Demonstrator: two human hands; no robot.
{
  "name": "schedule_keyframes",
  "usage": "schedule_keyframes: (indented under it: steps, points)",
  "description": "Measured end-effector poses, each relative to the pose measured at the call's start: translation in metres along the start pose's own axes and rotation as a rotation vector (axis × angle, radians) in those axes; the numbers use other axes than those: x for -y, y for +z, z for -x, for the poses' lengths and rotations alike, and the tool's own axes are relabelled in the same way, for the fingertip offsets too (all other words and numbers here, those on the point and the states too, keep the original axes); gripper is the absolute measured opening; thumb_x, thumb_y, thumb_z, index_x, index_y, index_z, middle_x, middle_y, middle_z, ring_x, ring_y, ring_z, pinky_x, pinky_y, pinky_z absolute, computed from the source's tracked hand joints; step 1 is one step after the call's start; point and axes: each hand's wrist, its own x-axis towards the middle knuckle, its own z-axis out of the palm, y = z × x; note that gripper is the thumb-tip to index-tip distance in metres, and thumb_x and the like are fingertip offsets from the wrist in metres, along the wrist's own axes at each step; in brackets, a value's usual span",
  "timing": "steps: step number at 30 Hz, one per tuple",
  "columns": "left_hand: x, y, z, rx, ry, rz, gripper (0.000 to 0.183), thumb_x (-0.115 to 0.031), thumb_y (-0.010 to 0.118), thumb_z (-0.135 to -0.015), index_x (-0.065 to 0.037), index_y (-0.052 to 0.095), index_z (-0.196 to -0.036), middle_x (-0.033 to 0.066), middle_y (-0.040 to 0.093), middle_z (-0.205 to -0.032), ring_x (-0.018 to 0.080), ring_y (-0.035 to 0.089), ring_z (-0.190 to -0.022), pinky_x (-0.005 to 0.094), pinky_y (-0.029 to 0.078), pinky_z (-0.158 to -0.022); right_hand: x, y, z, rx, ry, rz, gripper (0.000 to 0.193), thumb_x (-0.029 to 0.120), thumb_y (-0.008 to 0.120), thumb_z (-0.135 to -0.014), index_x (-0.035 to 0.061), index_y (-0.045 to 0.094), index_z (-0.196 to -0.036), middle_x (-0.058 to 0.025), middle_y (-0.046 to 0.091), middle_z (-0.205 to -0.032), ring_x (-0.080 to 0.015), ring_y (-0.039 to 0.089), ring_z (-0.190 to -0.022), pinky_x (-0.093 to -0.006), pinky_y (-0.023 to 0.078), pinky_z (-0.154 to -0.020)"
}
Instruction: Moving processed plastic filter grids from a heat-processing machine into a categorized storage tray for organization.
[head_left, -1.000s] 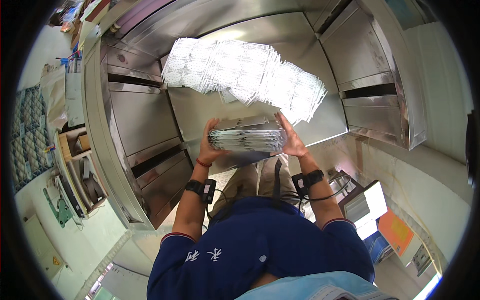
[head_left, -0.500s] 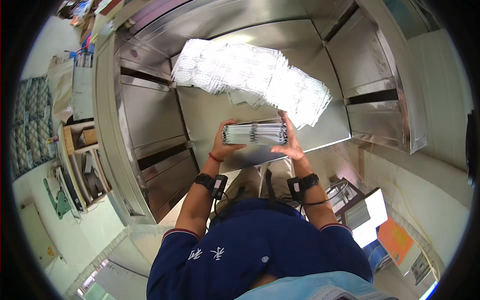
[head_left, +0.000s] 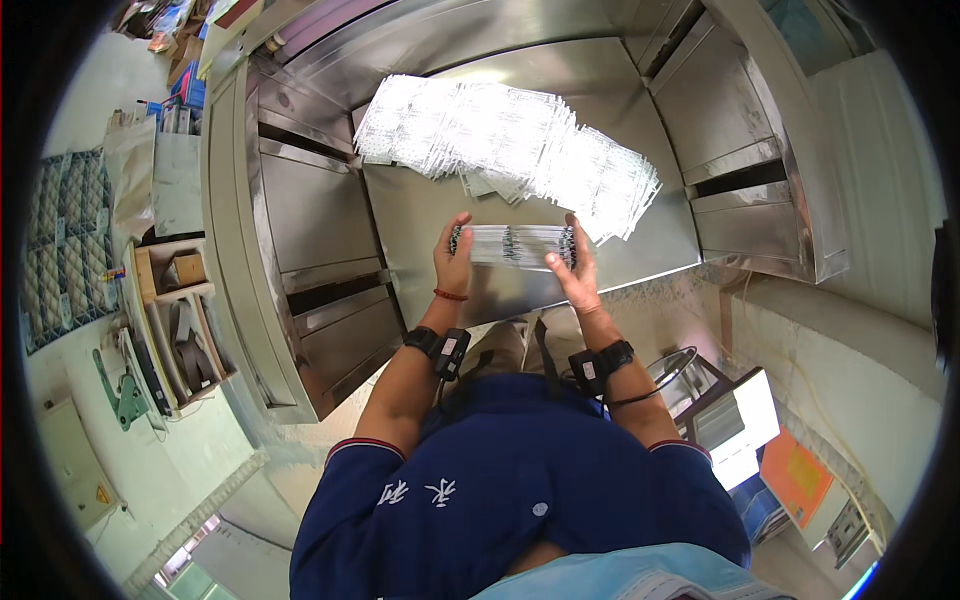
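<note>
Between my two hands is a stack of thin white sheets (head_left: 490,247), with its layered edges facing up and dark marks at the middle and both ends. My left hand (head_left: 453,258) presses on its left end with the fingers upright. At the other end, my right hand (head_left: 578,270) grips the stack, its thumb on the near side and its fingers behind. Just beyond, a broad spread of overlapping white sheets (head_left: 480,125) lies fanned across the metal tray surface (head_left: 410,215). Glare washes out most of their detail.
Metal side walls with dark slots (head_left: 325,215) (head_left: 735,180) flank the work surface. To the left are a wooden box (head_left: 185,330) and a green tool (head_left: 125,395). A white panel (head_left: 745,425) and an orange sheet (head_left: 795,480) stand at the lower right.
The stack has moved slightly away from my body and tilted, so its layered edges sit differently. My left hand has shifted from wrapping the near corner to lying along the left end.
</note>
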Motion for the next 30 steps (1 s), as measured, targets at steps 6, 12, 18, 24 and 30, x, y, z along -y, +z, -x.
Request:
schedule_keyframes:
  steps: [6,12,18,24,30]
  points:
    - [-0.010,0.006,0.012,0.011,0.002,0.020,0.038,-0.013,0.045,-0.093,-0.001,0.041,-0.129,0.0109,0.046,-0.127,0.0173,0.042,-0.116,0.0284,0.030,-0.099,0.002,-0.007,0.008,0.107,0.051,-0.046,0.098,0.032,0.070,-0.075,-0.0030,0.006,-0.141,-0.0211,0.012,-0.146,-0.0276,0.012,-0.136,-0.0355,0.013,-0.109]
    - [-0.002,0.000,0.014,0.036,0.027,0.087,0.039,-0.017,0.038,-0.095,0.001,0.038,-0.130,0.0113,0.042,-0.129,0.0190,0.036,-0.121,0.0295,0.024,-0.103,0.001,-0.004,0.013,0.162,0.027,-0.121,0.099,0.042,0.064,-0.076,-0.0034,0.004,-0.140,-0.0202,0.008,-0.148,-0.0293,0.005,-0.137,-0.0368,0.007,-0.110]
    - [0.006,-0.005,0.014,0.036,0.017,0.050,0.032,-0.019,0.036,-0.097,0.000,0.045,-0.120,0.0089,0.049,-0.116,0.0161,0.043,-0.109,0.0282,0.031,-0.097,-0.010,-0.025,0.004,0.288,-0.035,-0.116,0.117,0.030,0.084,-0.057,0.0044,0.009,-0.142,-0.0189,0.016,-0.146,-0.0298,0.014,-0.136,-0.0391,0.013,-0.110]
    - [0.004,-0.014,0.012,0.038,-0.014,-0.009,0.029,-0.019,0.045,-0.093,-0.002,0.047,-0.116,0.0071,0.052,-0.107,0.0146,0.046,-0.101,0.0275,0.036,-0.092,0.005,-0.026,-0.007,0.372,-0.055,0.395,0.119,0.019,0.089,-0.044,0.0070,0.018,-0.139,-0.0156,0.041,-0.129,-0.0303,0.039,-0.122,-0.0398,0.034,-0.101]
    - [-0.010,-0.041,-0.002,0.396,0.078,-0.126,0.071,-0.019,0.079,-0.065,-0.004,0.040,-0.123,0.0077,0.047,-0.115,0.0187,0.047,-0.105,0.0310,0.038,-0.092,-0.003,-0.027,-0.022,0.346,-0.128,0.636,0.079,0.020,0.082,-0.052,0.0068,0.042,-0.118,-0.0147,0.051,-0.111,-0.0323,0.051,-0.104,-0.0380,0.043,-0.090]
